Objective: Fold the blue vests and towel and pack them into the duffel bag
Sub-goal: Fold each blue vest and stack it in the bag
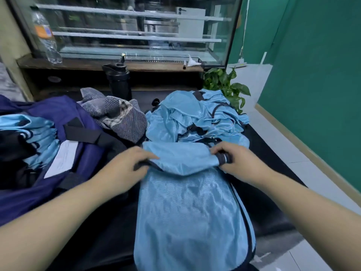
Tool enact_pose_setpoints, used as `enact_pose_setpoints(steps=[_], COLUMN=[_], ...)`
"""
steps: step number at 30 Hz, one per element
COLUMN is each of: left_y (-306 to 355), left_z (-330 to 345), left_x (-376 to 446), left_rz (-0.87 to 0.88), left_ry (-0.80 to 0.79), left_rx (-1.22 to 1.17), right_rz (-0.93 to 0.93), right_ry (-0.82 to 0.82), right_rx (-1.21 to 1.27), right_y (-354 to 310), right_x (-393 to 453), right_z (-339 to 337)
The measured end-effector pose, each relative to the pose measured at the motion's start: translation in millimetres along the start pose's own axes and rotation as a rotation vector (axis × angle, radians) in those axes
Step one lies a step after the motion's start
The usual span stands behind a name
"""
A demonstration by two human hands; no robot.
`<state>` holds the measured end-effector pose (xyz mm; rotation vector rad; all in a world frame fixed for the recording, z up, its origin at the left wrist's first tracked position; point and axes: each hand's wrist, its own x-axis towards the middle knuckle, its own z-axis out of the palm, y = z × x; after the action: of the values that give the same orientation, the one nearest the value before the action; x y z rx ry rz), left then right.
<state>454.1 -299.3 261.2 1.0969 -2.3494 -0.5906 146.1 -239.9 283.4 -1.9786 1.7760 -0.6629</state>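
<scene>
green wall (312, 75) | white tiled floor (283, 145) | glass display case (127, 30)

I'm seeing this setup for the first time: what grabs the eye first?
A shiny light blue vest spread front and centre, with the left hand and right hand pinching its dark-trimmed far end. Behind lies a heap of blue vests; at left gapes the navy duffel bag, vests already inside.

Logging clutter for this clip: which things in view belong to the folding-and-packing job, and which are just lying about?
Job:
- blue vest, gripped by left hand and right hand
- vest pile
- towel
- duffel bag, vests already inside

Lying about:
- black bottle
- clear water bottle
- plant
- glass display case
</scene>
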Motion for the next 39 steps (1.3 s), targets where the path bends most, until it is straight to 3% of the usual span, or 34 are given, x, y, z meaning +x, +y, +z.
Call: enact_pose_setpoints(steps=[3,6,8,10,13,15,19,25,30,32,39], left_y=[4.5,4.1,16.1,26.7,50.8,69.4,97.1,98.0,105.8,106.6,97.6], left_z=[14.0,25.6,26.3,28.0,34.5,47.8,87.1,120.3,102.4,97.5,100.9], left_x=[-22.3,-31.4,-30.1,-26.9,-16.0,-7.0,9.8,12.7,12.5,12.6,15.7], left_rz=[0.022,0.109,0.032,-0.079,-0.064,-0.001,0.124,-0.003,-0.322,-0.390,-0.516], left_ry=[-0.152,-0.113,-0.218,-0.340,-0.338,-0.344,-0.394,-0.448,-0.322,-0.278,-0.207], left_rx=[0.138,0.327,0.481,0.485,0.375,0.287,0.244,0.075,-0.618,-0.774,-0.830], right_rz=[-0.041,-0.008,0.002,0.010,0.152,0.302,0.546,0.397,0.133,0.107,0.220], right_ry=[-0.099,-0.132,-0.127,-0.075,0.156,0.244,0.081,0.107,0.043,0.042,0.141], right_rx=[-0.120,-0.170,-0.222,-0.259,0.006,0.056,-0.239,-0.132,0.132,0.331,0.579], right_y=[7.3,15.7,20.9,24.2,31.4,41.8,50.9,43.3,41.1,32.3,6.4], right_x=[-19.7,-32.4,-38.4,-44.0,-52.1,-54.1,-57.1,-56.1,-55.1,-58.9,-44.4], right_z=[7.2,16.0,18.1,16.2,13.3,14.6,17.6,23.9,36.1,36.2,50.0])
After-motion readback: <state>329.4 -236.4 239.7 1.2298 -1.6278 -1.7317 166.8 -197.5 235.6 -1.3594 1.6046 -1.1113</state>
